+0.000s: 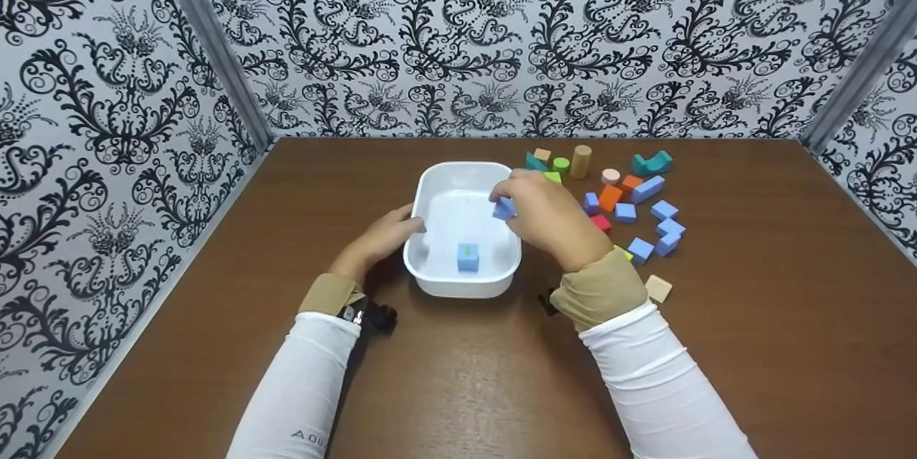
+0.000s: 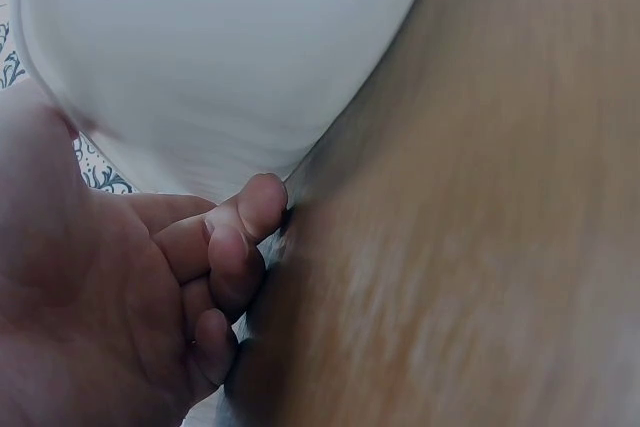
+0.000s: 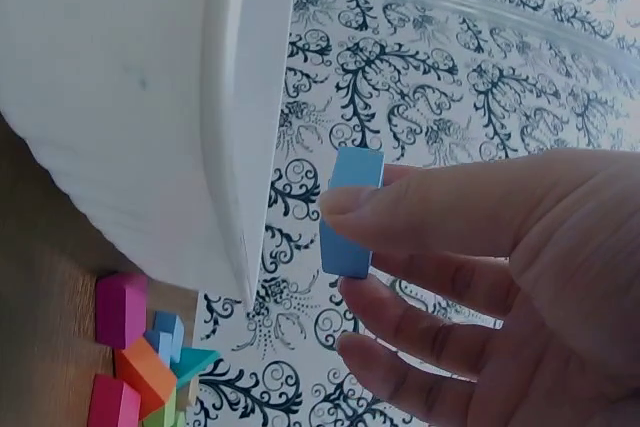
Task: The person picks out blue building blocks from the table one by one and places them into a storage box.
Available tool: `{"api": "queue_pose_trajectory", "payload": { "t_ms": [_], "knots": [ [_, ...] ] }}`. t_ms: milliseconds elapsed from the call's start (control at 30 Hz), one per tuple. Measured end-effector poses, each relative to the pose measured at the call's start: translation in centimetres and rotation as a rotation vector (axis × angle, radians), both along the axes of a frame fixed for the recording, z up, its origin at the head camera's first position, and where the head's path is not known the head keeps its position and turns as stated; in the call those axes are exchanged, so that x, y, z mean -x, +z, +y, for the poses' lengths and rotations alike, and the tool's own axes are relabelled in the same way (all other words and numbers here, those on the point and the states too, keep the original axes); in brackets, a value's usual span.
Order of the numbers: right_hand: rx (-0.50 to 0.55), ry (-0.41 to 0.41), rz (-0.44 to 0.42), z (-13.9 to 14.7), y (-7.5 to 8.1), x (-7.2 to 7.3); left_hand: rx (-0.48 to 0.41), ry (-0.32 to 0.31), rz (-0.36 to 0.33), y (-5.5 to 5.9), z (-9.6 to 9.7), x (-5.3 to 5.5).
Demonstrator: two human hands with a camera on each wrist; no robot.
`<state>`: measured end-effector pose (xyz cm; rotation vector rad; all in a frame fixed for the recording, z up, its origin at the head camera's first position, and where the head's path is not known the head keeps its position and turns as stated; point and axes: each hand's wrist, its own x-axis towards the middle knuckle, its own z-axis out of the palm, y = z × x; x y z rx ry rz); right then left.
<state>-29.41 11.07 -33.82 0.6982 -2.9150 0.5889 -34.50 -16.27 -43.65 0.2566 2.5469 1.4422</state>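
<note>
A white plastic tub (image 1: pixel 462 289) stands on the brown table, with one blue block (image 1: pixel 468 258) inside near its front wall. My left hand (image 1: pixel 385 233) holds the tub's left side, thumb over the rim and fingers against the outer wall. In the left wrist view those fingers (image 2: pixel 238 257) bend close under the tub. Over the tub's right side, my right hand (image 1: pixel 548 215) pinches another blue block (image 3: pixel 346 252) between thumb and fingers. The right wrist view shows this block held beside the tub's rim.
Several loose blocks lie right of the tub, among them blue blocks (image 1: pixel 625 213), an orange block (image 1: pixel 610 197) and a teal arch (image 1: pixel 651 163). A wooden cylinder (image 1: pixel 581 162) stands behind them. One pale wooden block (image 1: pixel 658 288) lies nearer the front. Patterned walls (image 1: pixel 458 36) border the table.
</note>
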Motion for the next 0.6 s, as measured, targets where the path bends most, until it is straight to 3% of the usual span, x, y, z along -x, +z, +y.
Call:
{"api": "queue_pose_trajectory", "payload": {
  "t_ms": [300,600],
  "knots": [
    [-0.011,0.086,0.081,-1.7,-0.6,-0.9,-0.006,-0.001,-0.010,0.0,-0.2,-0.1],
    [-0.004,0.185,0.092,-3.4,-1.5,-1.4,-0.010,-0.015,-0.003,0.1,-0.2,-0.3]
  ]
}}
